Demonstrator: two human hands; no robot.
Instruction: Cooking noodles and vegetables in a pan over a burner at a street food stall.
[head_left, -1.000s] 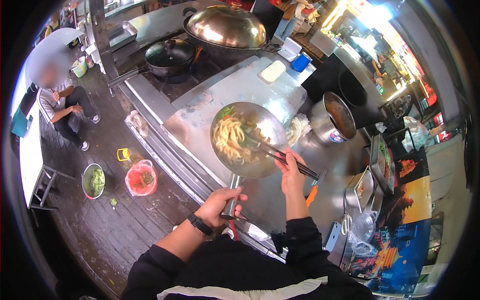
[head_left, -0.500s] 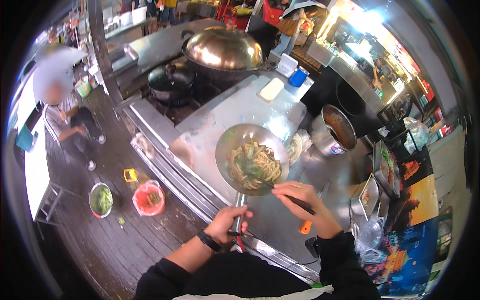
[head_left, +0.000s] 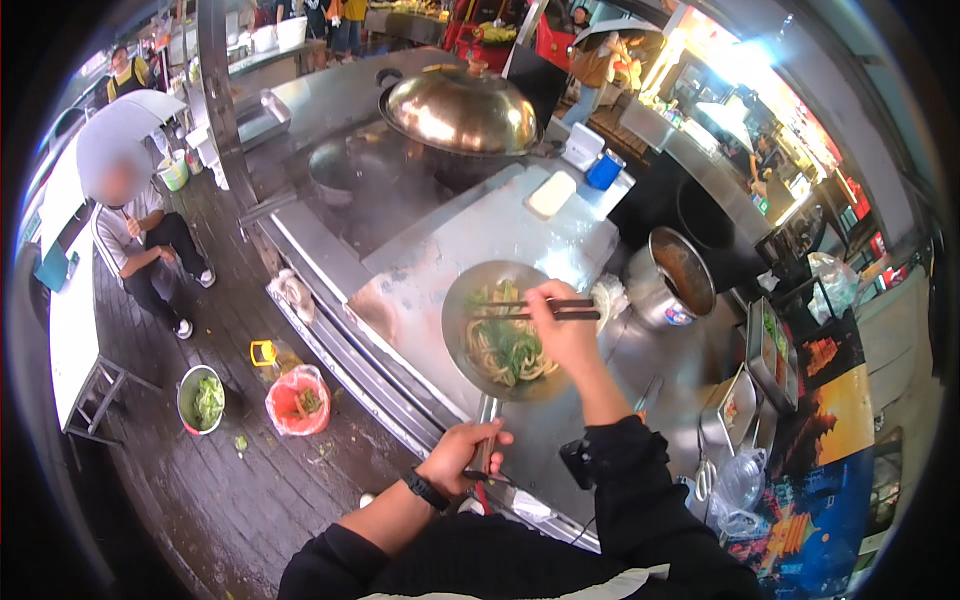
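My left hand (head_left: 462, 455) is closed around the handle of a round metal pan (head_left: 457, 300). The pan sits tilted above the steel counter and carries thick noodles (head_left: 490, 355) with green leaves (head_left: 520, 345). Over the pan's far right side, my right hand (head_left: 565, 330) grips a pair of dark chopsticks (head_left: 505, 304). They lie nearly level, slightly apart, tips pointing left above the food. Whether the tips touch the food I cannot tell. My right hand and wrist hide part of the pan's right side.
A domed metal lid (head_left: 465, 110) covers a large wok at the back; left of it, a pot (head_left: 335, 170) stands in steam. To the right are a tall steel pot (head_left: 670, 275) and food trays (head_left: 728, 408). A person (head_left: 140, 225) sits at the left, beyond a red-lined bucket (head_left: 298, 400).
My right hand has moved up and left over the pan, and the chopsticks have swung from slanting into the noodles to nearly level. Steam now veils the back-left pot. My left hand keeps the handle.
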